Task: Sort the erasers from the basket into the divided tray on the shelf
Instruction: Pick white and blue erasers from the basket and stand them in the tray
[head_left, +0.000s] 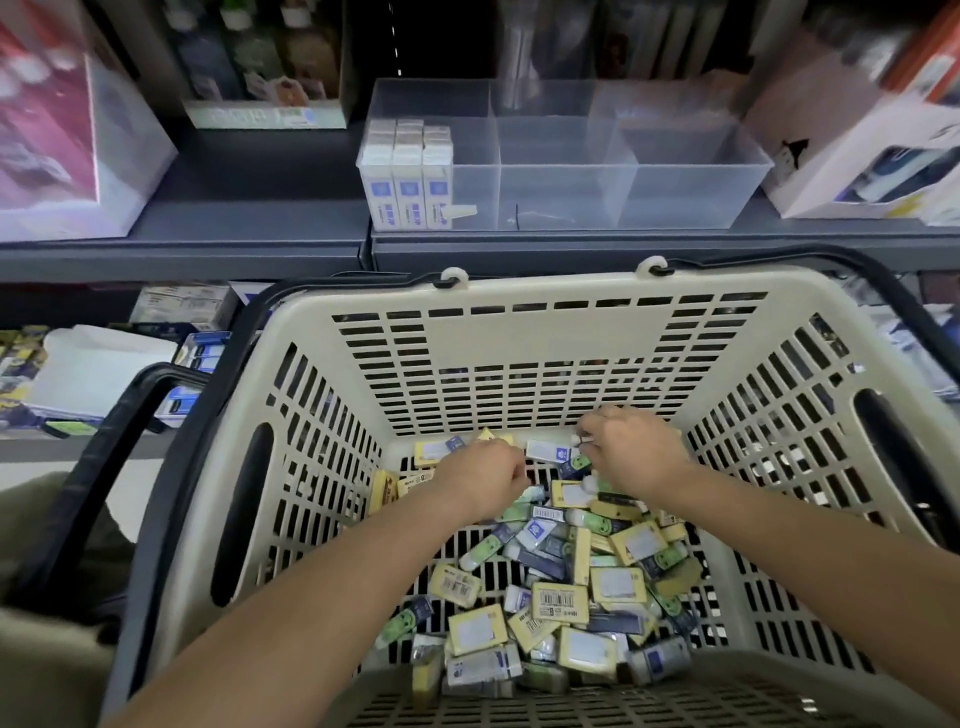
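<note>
Right grip (631, 452) pinches white-blue eraser (545, 450) end; left grip (488, 475) curled just beside, hold unclear, inside basket (519, 332).

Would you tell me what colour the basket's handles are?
The handles are black, the basket cream; the head view shows it best.

A beige slotted basket (519, 322) holds a loose heap of yellow, green and blue-white erasers (561, 587). Beyond it, boxed white-and-blue erasers (408, 176) stand upright in the left compartment of the clear divided tray (675, 171).
</note>
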